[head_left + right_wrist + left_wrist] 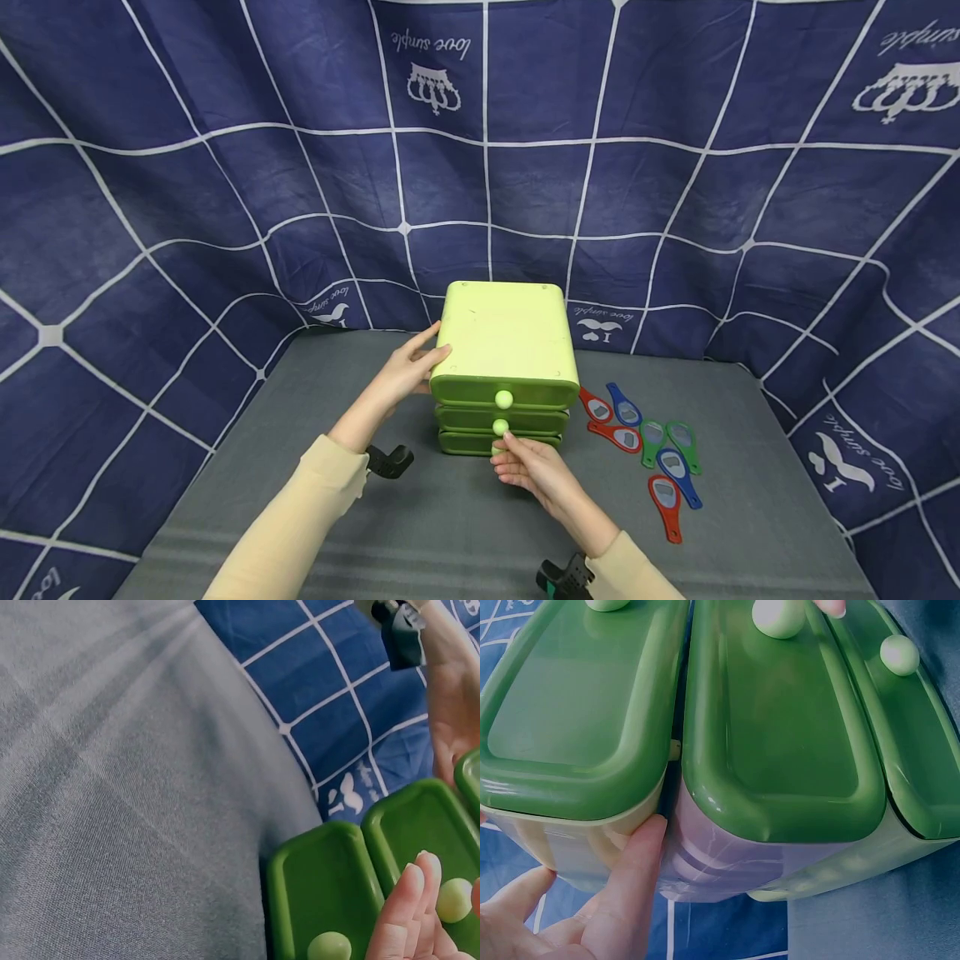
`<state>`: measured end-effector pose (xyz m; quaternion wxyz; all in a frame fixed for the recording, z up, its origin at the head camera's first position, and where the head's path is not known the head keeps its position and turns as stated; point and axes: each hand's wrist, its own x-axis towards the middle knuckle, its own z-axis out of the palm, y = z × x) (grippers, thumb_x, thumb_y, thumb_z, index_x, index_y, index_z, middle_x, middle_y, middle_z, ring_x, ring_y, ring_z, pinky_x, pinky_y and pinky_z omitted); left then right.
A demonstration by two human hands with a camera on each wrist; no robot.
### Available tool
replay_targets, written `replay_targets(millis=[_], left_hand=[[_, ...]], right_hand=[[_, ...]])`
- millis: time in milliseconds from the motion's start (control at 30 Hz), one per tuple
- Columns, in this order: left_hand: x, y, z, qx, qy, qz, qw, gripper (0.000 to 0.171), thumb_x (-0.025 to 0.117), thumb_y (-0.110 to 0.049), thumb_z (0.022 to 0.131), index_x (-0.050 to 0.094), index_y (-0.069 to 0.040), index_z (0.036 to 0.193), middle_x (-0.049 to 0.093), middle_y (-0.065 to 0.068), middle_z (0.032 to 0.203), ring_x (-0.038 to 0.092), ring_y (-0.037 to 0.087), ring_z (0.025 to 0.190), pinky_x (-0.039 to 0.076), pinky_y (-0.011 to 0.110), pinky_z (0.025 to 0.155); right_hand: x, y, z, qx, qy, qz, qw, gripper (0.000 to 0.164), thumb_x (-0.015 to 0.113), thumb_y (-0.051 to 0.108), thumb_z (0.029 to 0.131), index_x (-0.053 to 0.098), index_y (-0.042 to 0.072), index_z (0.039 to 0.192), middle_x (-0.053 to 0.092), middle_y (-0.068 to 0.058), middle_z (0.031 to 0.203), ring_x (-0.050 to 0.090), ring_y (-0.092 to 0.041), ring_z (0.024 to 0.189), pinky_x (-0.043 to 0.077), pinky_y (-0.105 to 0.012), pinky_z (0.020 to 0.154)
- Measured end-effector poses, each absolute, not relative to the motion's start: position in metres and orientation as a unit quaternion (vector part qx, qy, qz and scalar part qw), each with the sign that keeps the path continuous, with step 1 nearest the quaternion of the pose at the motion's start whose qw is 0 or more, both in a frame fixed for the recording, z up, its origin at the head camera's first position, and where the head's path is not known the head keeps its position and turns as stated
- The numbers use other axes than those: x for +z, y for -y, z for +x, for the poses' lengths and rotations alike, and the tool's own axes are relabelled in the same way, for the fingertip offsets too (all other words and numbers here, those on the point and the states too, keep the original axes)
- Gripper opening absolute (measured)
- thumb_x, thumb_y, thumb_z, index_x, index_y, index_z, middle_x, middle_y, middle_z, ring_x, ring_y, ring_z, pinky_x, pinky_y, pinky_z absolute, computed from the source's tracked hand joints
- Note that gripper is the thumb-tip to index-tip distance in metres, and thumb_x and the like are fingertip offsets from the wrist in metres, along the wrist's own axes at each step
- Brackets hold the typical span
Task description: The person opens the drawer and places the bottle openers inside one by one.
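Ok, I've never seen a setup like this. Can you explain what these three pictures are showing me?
There is no machine here: a person works with two bare hands. The widest picture comes from a camera on the head, looking forward and down; the other two come from cameras on the left and right wrists.

On the grey surface stands a green drawer box with three drawers. To its right lie seven paddle-shaped pieces: three red, two blue, two green.

The left hand touches the box's left side. The right hand has its fingers at the middle knob; whether they grip it, I can't tell.
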<state>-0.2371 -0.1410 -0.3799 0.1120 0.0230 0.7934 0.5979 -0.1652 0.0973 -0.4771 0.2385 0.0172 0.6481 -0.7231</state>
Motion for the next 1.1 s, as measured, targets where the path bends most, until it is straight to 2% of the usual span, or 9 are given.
replay_targets(millis=[267,500,1100], left_hand=[[-0.3802,0.1408,-0.2370,0.598,-0.793,0.020,0.111,0.071,0.057,-0.047,0.098,0.022,-0.032,0.158,0.057,0.023,0.134,0.070,0.027,0.101,0.060,0.040,0.082],[-0.3805,0.1414,-0.2369,0.599,-0.793,0.021,0.109,0.072,0.057,-0.048,0.098,0.022,-0.031,0.158,0.057,0.023,0.134,0.070,0.026,0.099,0.060,0.040,0.083],[-0.3805,0.1419,-0.2378,0.597,-0.794,0.021,0.112,0.072,0.058,-0.050,0.097,0.022,-0.032,0.158,0.057,0.022,0.134,0.070,0.027,0.101,0.059,0.042,0.084]], right_hand=[[-0.4838,-0.0941,-0.1714,-0.738,-0.635,0.018,0.228,0.068,0.055,0.045,0.100,0.049,-0.013,0.135,0.067,0.001,0.089,0.066,-0.007,0.083,0.057,-0.022,0.078],[-0.4853,-0.0917,-0.1751,-0.748,-0.627,0.012,0.217,0.059,0.055,0.040,0.101,0.049,-0.009,0.132,0.067,0.002,0.092,0.066,-0.008,0.085,0.057,-0.025,0.083],[-0.4812,-0.0909,-0.1757,-0.754,-0.620,0.011,0.216,0.053,0.054,0.034,0.102,0.049,-0.011,0.130,0.066,0.004,0.088,0.064,-0.006,0.082,0.055,-0.021,0.079]])
